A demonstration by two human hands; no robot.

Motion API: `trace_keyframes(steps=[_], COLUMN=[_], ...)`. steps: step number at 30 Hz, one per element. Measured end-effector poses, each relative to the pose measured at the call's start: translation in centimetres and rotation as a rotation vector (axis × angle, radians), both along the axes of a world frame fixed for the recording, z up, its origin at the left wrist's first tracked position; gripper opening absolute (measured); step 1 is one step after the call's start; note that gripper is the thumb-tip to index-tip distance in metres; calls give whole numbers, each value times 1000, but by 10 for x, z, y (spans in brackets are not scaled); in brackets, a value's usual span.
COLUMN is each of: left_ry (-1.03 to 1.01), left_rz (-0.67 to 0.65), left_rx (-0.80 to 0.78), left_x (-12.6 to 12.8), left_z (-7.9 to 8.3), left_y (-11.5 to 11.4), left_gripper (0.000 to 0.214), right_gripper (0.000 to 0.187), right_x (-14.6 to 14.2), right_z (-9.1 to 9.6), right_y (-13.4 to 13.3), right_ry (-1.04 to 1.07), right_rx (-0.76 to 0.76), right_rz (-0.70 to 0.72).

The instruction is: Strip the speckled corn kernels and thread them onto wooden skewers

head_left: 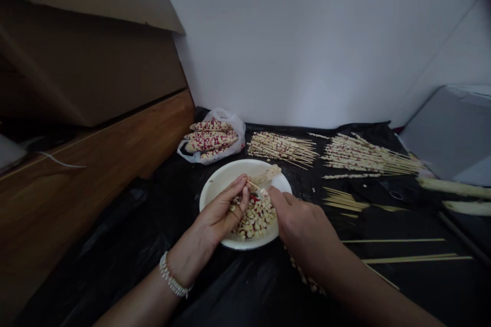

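Observation:
A thin wooden skewer (252,184) spans the gap between my two hands above a white bowl (209,190). My left hand (224,209), with a beaded bracelet on its wrist, is closed at the bare end of the skewer. Pale corn kernels are threaded further along it, where the fingers of my right hand (297,214) wrap round it. More threaded kernels (303,271) show below my right hand, partly covered by it. Loose kernels (255,219) fill the bowl's near part, and a mostly stripped corn cob (266,176) lies against its far rim.
Behind the bowl, a plastic bag (240,127) holds several speckled corn cobs (210,140). Two piles of kernel-threaded skewers (278,147) lie to its right. Bare skewers (343,199) rest on the black sheet (153,245). A cardboard box (115,61) stands left, a white wall (291,41) behind.

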State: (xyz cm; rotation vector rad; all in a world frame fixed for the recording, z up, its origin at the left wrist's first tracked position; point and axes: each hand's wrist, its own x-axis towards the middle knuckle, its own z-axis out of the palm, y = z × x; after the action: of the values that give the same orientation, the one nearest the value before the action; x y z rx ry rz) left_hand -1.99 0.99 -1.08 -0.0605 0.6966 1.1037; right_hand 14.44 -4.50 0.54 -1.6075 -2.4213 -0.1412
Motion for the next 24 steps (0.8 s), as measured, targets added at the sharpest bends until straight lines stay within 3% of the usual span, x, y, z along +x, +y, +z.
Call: trace_keyframes(steps=[5, 11, 16, 24], left_ry=[43, 30, 159, 302], left_rz=[-12, -50, -58, -150], left_rx=[27, 50, 107, 180], left_x=[4, 5, 5, 7], left_z=[1, 5, 7, 5], left_y=[-3, -4, -3, -9], left_gripper=[27, 17, 12, 12], right_gripper=[33, 33, 34, 45], right_x=[-2, 1, 2, -2], right_z=[1, -5, -7, -12], right_y=[1, 3, 2, 3], right_ry=[-26, 40, 58, 164], right_rx=[-46, 59, 126, 84], right_rz=[-20, 21, 45, 14])
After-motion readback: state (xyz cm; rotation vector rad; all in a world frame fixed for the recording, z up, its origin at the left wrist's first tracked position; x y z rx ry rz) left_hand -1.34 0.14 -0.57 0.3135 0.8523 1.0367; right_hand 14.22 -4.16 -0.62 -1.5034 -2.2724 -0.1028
